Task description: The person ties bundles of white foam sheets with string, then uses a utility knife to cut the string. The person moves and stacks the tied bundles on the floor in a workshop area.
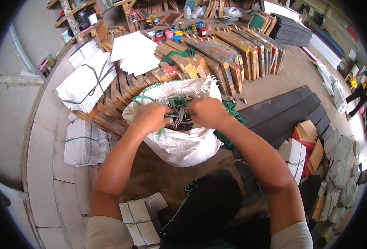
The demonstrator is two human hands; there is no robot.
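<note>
In front of me stands a white woven sack (pixel 183 147) with its mouth spread and a frayed rim. Tangled green strips (pixel 177 102) and greyish strands (pixel 182 118) fill its opening. My left hand (pixel 150 118) is closed over the left side of the mouth. Green string (pixel 142 98) loops out above that hand, and a short end hangs below it. Across the opening, my right hand (pixel 208 112) is curled into a fist with its fingertips turned inward; what it grips is hidden. More green strips (pixel 232 112) spill down outside the sack's right side.
Wooden frames (pixel 229 54) stand in rows behind the sack, with paint cans (pixel 169 34) beyond. Tied white stacks (pixel 82 141) lie at left, another tied stack (pixel 140 222) near my leg. Dark sheets (pixel 278 114) and bundled pieces (pixel 293 157) lie at right. Another person (pixel 359 93) stands far right.
</note>
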